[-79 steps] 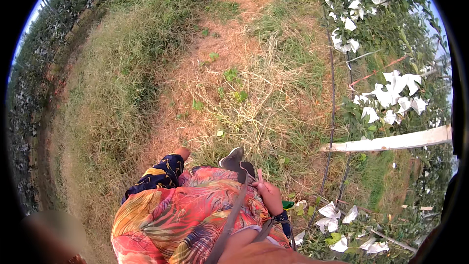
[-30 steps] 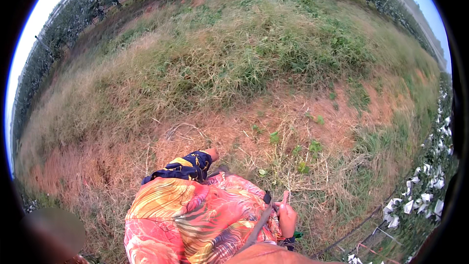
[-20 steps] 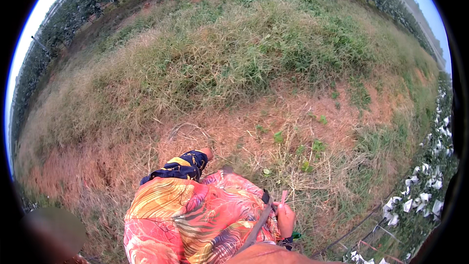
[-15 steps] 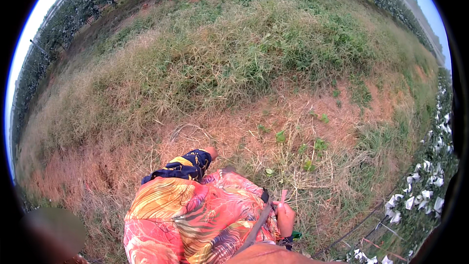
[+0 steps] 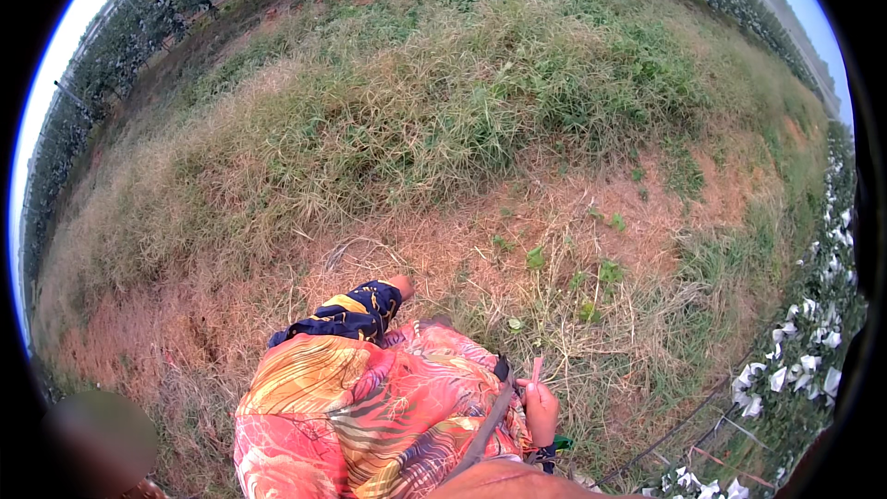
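My right hand is low at my right side, against my orange-red patterned garment. Its fingers are closed around a thin pinkish stick that points up and away from me. A grey strap with a dark buckle crosses the garment just left of that hand. A dark band sits at the wrist, with something green beside it. My left hand is not in view. A dark blue and yellow trouser leg ends in my foot on the bare ground.
Reddish bare soil with dry straw and small green weeds lies in front of my feet. Thick grass covers the slope beyond. Plants hung with white paper bags and a wire line run along the right edge. Tree rows stand far off.
The view swung from the bagged plants to the open grassy ground. Over the last second my foot and right hand have barely shifted.
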Tool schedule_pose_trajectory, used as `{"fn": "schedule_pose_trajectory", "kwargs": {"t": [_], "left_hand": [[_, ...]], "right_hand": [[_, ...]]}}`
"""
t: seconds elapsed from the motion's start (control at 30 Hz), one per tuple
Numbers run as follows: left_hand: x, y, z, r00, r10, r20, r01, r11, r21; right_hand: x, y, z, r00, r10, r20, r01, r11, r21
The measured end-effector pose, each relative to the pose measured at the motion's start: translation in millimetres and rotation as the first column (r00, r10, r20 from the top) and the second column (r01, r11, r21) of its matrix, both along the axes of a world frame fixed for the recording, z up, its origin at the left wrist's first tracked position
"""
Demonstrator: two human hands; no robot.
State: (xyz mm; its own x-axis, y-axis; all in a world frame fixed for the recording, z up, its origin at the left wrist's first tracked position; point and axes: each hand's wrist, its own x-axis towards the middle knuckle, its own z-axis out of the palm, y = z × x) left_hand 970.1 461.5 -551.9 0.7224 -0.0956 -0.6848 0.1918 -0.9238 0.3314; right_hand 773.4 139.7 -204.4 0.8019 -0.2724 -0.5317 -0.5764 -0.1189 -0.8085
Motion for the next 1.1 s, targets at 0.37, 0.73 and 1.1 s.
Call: {"fn": "schedule_pose_trajectory", "kwargs": {"t": [0.37,0.73,1.1], "left_hand": [[-3,0,-6,0.998,0.016,-0.056,-0.018,0.999,-0.039],[3,-9,17,0.997,-0.038,-0.074,0.033,0.997,-0.069],[-8,1,-5,0.999,-0.019,-0.034,0.017,0.998,-0.06]], "right_hand": [[0,-1,0,0.999,0.042,0.034,-0.041,0.999,-0.035],[-10,-3,-8,1.0,-0.007,0.01,0.007,1.0,0.007],[-19,2,-11,1.0,0.015,0.027,-0.015,1.0,-0.009]]}}
